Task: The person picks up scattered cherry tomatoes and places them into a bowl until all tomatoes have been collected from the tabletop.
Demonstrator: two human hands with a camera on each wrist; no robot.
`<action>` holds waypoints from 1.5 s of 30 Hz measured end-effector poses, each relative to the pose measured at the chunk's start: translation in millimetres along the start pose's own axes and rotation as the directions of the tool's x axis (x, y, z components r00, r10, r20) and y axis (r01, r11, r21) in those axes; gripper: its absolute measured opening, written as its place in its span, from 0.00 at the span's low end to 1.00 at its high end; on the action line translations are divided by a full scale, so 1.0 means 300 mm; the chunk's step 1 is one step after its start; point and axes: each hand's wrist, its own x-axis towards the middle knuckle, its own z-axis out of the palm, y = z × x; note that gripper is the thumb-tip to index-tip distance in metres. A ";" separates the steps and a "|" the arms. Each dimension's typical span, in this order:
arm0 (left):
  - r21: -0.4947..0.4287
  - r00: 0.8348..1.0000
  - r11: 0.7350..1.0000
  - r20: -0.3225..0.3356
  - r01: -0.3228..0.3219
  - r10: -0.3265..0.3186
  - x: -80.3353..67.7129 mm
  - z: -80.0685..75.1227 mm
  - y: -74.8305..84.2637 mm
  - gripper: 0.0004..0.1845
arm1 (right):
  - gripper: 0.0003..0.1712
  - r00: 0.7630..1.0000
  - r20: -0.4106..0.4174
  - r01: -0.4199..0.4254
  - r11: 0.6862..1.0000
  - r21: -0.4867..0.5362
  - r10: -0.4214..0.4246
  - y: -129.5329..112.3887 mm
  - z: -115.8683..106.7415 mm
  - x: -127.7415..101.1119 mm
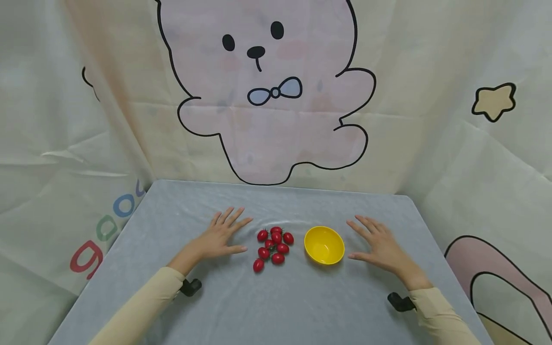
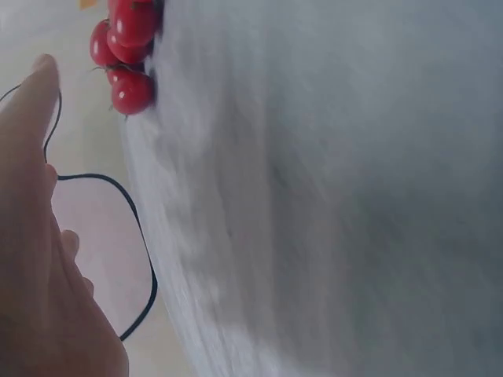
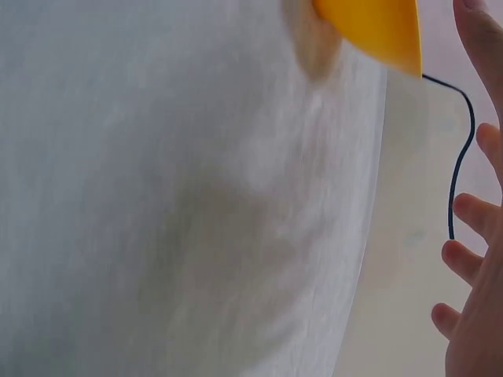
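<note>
**Two flat hands, little tomatoes and a yellow bowl**

On the left, the left hand [image 1: 217,237] lies flat on the grey table [image 1: 276,297] with its fingers spread out. It holds nothing. Its thumb points at the tomatoes [image 1: 272,247], which sit just beside it, near the middle of the table. They are small, red and round, in a loose bunch, and one lies a little apart at the front. In the left wrist view the tomatoes [image 2: 126,47] show past the thumb tip, and the hand does not touch them.

Next comes the yellow bowl [image 1: 324,245], right beside the tomatoes. It looks empty. On the far side of the bowl is the right hand [image 1: 381,244], flat and spread too, with nothing in it. In the right wrist view only an edge of the bowl [image 3: 373,31] shows, with the fingers [image 3: 464,259] apart from it.

What could go wrong? I think the tomatoes could roll, because they are round and the table cover is smooth. A quick bump from the left thumb could send some of them away, maybe off the edge. A hard squeeze could squash one. The bowl looks light, so a nudge from the right hand could slide it or tip it
</note>
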 end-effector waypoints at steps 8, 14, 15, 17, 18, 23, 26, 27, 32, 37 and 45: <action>-0.083 1.000 0.996 0.017 -0.018 0.020 0.069 0.019 0.043 0.44 | 0.53 0.995 0.096 -0.022 0.995 0.097 0.013 -0.047 0.024 0.043; -0.111 0.999 0.993 0.040 -0.025 0.029 0.105 0.032 0.066 0.44 | 0.54 0.989 0.141 -0.058 0.986 0.153 0.036 -0.064 0.056 0.055; -0.115 0.999 0.993 0.045 -0.023 0.028 0.107 0.034 0.069 0.43 | 0.55 0.989 0.143 -0.058 0.986 0.159 0.035 -0.066 0.060 0.054; -0.114 0.998 0.993 0.052 -0.019 0.025 0.110 0.037 0.074 0.43 | 0.55 0.989 0.147 -0.060 0.984 0.169 0.035 -0.068 0.065 0.053; -0.114 0.998 0.993 0.053 -0.020 0.026 0.111 0.038 0.076 0.43 | 0.55 0.989 0.147 -0.061 0.983 0.175 0.036 -0.069 0.068 0.052; -0.136 0.998 0.990 0.037 -0.043 0.049 0.122 0.045 0.084 0.42 | 0.56 0.986 0.157 -0.084 0.975 0.205 0.052 -0.072 0.077 0.047; -0.152 0.998 0.987 0.036 -0.054 0.060 0.128 0.051 0.086 0.41 | 0.56 0.985 0.165 -0.096 0.971 0.220 0.060 -0.074 0.081 0.044; -0.151 0.997 0.987 0.039 -0.057 0.064 0.130 0.054 0.087 0.41 | 0.56 0.984 0.166 -0.098 0.971 0.220 0.061 -0.075 0.083 0.043; -0.146 0.994 0.985 0.049 -0.088 0.096 0.149 0.063 0.098 0.38 | 0.57 0.985 0.157 -0.104 0.969 0.226 0.069 -0.074 0.088 0.033; -0.157 0.992 0.984 0.086 -0.078 0.093 0.162 0.068 0.113 0.35 | 0.57 0.982 0.170 -0.127 0.963 0.238 0.087 -0.076 0.097 0.025; -0.214 0.993 0.974 0.074 -0.075 0.093 0.180 0.082 0.128 0.33 | 0.57 0.979 0.177 -0.142 0.961 0.237 0.101 -0.080 0.105 0.028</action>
